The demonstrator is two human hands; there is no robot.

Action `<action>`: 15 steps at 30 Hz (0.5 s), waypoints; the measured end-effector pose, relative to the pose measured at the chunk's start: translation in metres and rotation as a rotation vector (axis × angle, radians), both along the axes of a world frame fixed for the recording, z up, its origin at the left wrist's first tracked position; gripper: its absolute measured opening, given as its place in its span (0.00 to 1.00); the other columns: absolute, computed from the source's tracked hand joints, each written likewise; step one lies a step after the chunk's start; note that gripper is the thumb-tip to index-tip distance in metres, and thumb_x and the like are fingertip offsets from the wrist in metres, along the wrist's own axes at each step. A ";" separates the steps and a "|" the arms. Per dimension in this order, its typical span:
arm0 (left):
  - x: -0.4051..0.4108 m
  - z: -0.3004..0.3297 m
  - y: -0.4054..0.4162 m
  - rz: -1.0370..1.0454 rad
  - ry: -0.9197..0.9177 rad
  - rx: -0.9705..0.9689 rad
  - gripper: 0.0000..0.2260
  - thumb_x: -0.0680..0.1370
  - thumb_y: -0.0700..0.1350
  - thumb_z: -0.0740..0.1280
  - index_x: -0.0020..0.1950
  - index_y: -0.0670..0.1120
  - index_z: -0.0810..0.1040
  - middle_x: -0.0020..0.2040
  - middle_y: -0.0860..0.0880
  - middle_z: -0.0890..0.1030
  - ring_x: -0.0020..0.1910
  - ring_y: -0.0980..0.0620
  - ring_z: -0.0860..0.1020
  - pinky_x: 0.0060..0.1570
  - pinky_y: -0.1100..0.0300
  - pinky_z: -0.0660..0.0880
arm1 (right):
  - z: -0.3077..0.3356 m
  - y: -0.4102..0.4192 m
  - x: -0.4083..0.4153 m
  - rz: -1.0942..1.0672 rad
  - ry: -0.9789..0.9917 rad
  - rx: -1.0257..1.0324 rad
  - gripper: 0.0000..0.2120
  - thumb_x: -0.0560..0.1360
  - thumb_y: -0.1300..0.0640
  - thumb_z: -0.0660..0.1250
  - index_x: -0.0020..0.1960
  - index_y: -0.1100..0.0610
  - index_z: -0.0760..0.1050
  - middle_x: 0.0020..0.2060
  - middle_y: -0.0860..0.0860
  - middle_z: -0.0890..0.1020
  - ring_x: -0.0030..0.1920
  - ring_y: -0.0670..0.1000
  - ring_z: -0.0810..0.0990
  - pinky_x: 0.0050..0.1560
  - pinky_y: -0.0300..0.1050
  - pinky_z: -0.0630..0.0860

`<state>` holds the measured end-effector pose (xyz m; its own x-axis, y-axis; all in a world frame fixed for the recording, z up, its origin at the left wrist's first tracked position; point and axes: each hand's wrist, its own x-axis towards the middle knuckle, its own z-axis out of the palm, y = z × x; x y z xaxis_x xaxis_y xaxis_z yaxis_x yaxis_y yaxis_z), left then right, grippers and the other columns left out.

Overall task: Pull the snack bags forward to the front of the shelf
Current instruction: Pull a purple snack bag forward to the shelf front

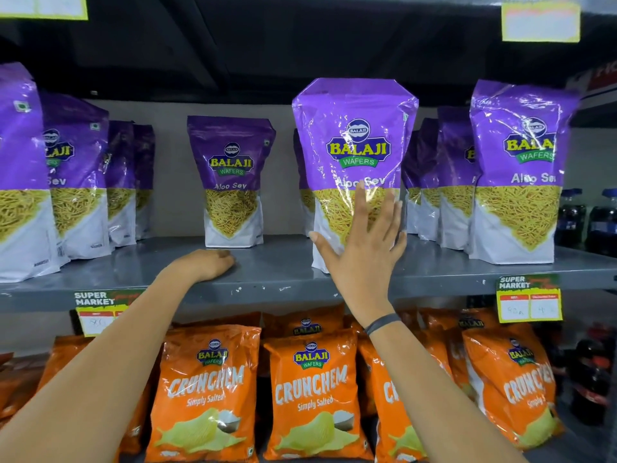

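While the left hand is resting curled on the grey shelf edge, the right hand, fingers spread, is pressing flat against an upright Aloo Sev bag showing yellow sev, standing near the front edge beside open shelf.

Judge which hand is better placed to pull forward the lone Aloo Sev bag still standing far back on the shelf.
Left. The left hand rests on the shelf edge directly in front of the set-back bag, with bare shelf between. The right hand lies open against the front bag, farther away.
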<state>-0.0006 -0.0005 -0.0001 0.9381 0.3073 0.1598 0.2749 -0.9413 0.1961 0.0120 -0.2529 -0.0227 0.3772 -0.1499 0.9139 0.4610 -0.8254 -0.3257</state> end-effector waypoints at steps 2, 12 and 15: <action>0.001 0.003 0.001 0.010 0.020 0.007 0.23 0.81 0.53 0.50 0.74 0.48 0.64 0.77 0.42 0.64 0.74 0.42 0.64 0.74 0.49 0.61 | 0.002 0.010 -0.002 0.010 -0.091 0.011 0.35 0.75 0.35 0.60 0.75 0.50 0.56 0.74 0.63 0.62 0.75 0.64 0.60 0.67 0.66 0.64; -0.024 0.017 0.078 0.024 -0.033 0.080 0.22 0.81 0.53 0.50 0.72 0.48 0.67 0.77 0.41 0.63 0.75 0.40 0.62 0.74 0.42 0.59 | 0.026 0.094 -0.011 0.192 -0.212 -0.037 0.25 0.75 0.51 0.64 0.71 0.53 0.67 0.73 0.61 0.66 0.72 0.62 0.64 0.70 0.58 0.63; -0.034 0.018 0.095 0.037 0.007 0.085 0.22 0.82 0.51 0.49 0.75 0.44 0.62 0.78 0.41 0.60 0.75 0.41 0.60 0.76 0.46 0.56 | 0.040 0.131 0.000 0.279 -0.074 -0.036 0.27 0.74 0.51 0.65 0.72 0.54 0.66 0.73 0.62 0.64 0.73 0.64 0.62 0.68 0.60 0.66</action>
<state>-0.0342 0.0947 0.0181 0.9274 0.3276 0.1804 0.3112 -0.9435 0.1135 0.0115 -0.1221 0.0174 0.3318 -0.0170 0.9432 0.6929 -0.6741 -0.2559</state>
